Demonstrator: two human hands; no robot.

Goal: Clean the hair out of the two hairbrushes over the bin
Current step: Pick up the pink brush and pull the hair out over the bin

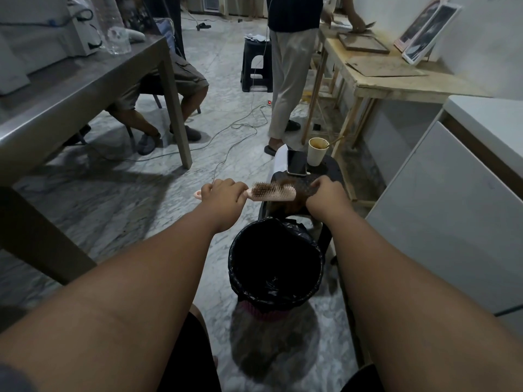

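Observation:
My left hand [223, 195] grips the handle of a pink hairbrush [273, 192], held level with its bristles up, beyond the far rim of the bin [235, 267]. The bin is lined with a black bag and stands on the floor between my knees. My right hand [328, 193] is closed on a clump of brown hair [294, 198] at the tip of the brush; the hair hangs down below the brush head. A second hairbrush is not in sight.
A dark stool [328, 168] just past the brush carries a phone [297, 162] and a paper cup [317, 151]. A grey table [85, 89] stands on the left, a white cabinet [452, 210] on the right, a wooden bench [396, 77] beyond. Two people and cables [235, 134] occupy the floor ahead.

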